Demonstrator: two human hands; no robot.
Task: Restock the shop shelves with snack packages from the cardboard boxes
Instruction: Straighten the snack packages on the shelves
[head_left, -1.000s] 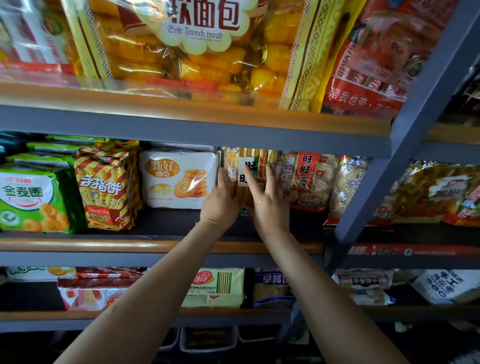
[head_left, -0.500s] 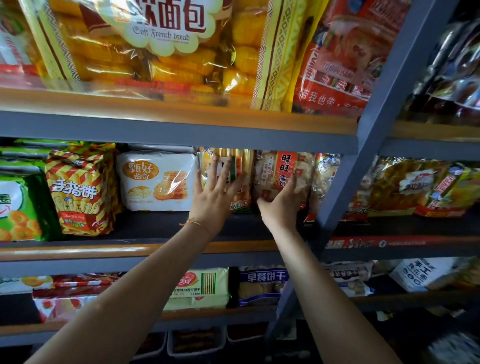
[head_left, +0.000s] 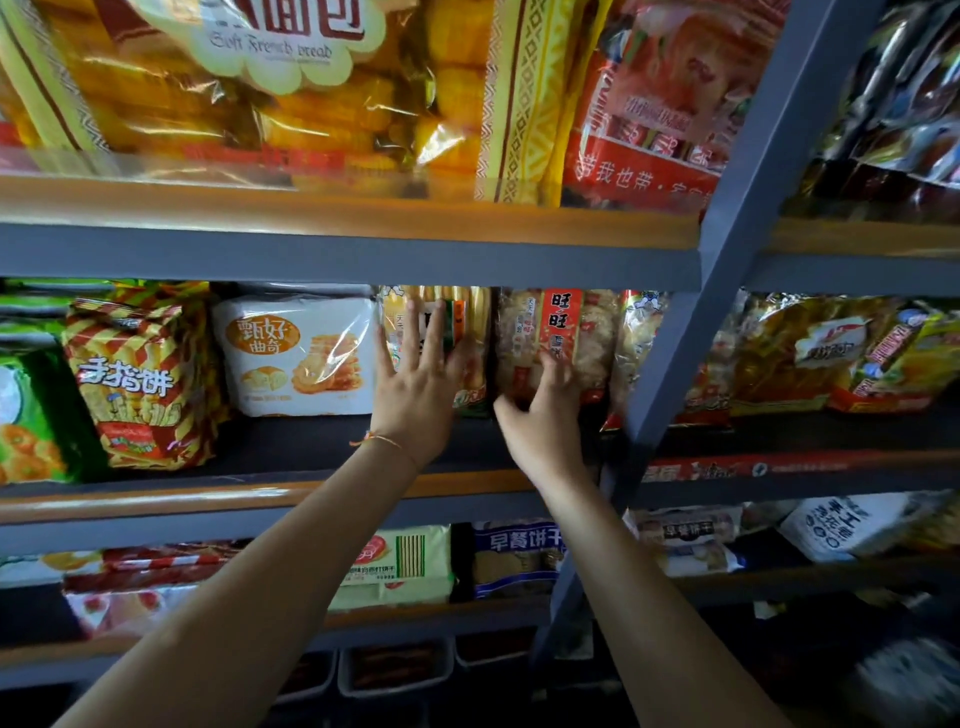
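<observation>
On the middle shelf (head_left: 249, 501) a yellow rice-cracker package (head_left: 475, 322) stands upright, and my left hand (head_left: 415, 387) lies flat against its front with fingers spread. Right beside it stands a rice-cracker package with a red label (head_left: 558, 332). My right hand (head_left: 540, 421) has its fingers curled around that package's lower front edge. A third similar package (head_left: 631, 343) leans against the grey upright post (head_left: 727, 249). No cardboard box is in view.
Left of my hands stand a white cookie package (head_left: 296, 353), a red-and-yellow striped bag (head_left: 140, 379) and a green bag (head_left: 31, 415). A large bread bag (head_left: 260, 78) fills the shelf above. Flat packs (head_left: 400, 566) lie on the shelf below. More bags (head_left: 831, 353) sit right of the post.
My right hand left the yellow package, shifted right and curled onto the red-label package. My left hand slid onto the yellow package's front and spread flat. The view moved closer.
</observation>
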